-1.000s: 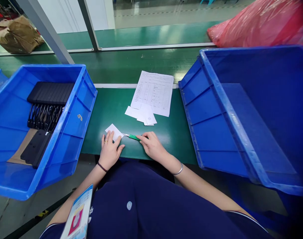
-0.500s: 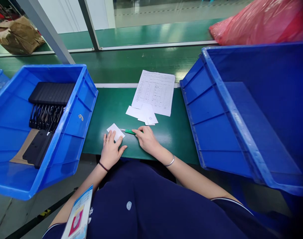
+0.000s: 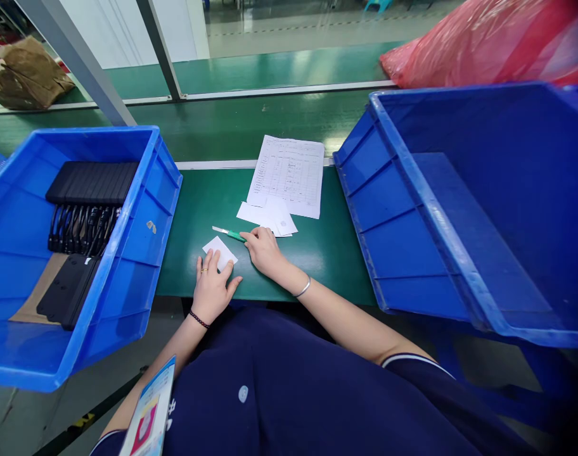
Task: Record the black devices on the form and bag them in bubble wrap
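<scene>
Under the fingers of my left hand lies a small white paper, pressed flat on the green table. That hand is open, its fingers spread. My right hand grips a green-handled craft knife, whose thin pale blade points left just beyond the paper's far edge and is apart from it. Several white slips lie overlapping beyond my right hand, against the lower edge of a printed form with a table of entries.
To the left stands a blue bin holding black devices, bundled black cables and cardboard. A large blue bin stands on the right. Behind are a red plastic bag, a brown paper bag and a grey post.
My right hand has moved the craft knife away from me and slightly left, so its blade now shows clear of the paper. My left hand stays on the paper. The view has shifted slightly.
</scene>
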`<state>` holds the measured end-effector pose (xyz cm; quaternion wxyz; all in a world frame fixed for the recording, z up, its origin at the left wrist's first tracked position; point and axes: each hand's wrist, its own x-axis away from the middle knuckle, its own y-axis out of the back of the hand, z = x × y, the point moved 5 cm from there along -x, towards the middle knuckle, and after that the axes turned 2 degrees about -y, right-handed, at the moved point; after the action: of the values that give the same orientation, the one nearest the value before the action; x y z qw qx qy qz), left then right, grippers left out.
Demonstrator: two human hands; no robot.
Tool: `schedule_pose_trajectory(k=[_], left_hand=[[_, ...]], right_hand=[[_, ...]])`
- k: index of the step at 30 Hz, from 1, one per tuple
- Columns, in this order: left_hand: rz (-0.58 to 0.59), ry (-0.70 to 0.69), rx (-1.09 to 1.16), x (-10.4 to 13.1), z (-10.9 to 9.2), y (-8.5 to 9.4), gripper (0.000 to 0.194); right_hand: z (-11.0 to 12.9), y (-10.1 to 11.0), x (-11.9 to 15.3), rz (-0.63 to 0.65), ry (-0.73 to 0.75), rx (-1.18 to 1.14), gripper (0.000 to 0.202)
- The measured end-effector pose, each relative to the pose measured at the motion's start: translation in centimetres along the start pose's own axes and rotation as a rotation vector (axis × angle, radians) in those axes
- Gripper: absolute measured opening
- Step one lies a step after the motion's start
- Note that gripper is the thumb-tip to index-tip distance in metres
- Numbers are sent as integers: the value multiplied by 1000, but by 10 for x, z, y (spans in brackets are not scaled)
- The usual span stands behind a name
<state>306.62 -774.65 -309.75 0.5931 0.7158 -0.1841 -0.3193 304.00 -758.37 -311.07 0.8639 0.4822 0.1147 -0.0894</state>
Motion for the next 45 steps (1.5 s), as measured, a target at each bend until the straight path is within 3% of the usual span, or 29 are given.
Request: schedule_pose_trajectory(k=[5,11,16,22,28,36,43,45], left_hand=[[4,12,-7,0,-1,1,42],[-16,53,3,0,-1,5,49],[-19,77,-20,-1,-2,3,57],[-52,78,-47,1,-1,0,58],[-92,44,-81,2,-1,-4,58],[-126,39,-103,3,-2,-5,55],[-165,40,-91,6,0,-14,56],[-178,54,-77,6,0,-15,61]], right_hand=[[8,-10,-36,37,-59,-24,32],[14,-18,-66,-81,-32,-167,50],[23,-24,-80,7,-30,48,57],[28,-29,-111,62,6,109,29],[19,-22,-101,-36,7,23,34],[14,-32,-103,-91,87,-127,21],[17,-34,-102,-184,173,-317,52],[20,-31,-101,-149,202,-362,68]])
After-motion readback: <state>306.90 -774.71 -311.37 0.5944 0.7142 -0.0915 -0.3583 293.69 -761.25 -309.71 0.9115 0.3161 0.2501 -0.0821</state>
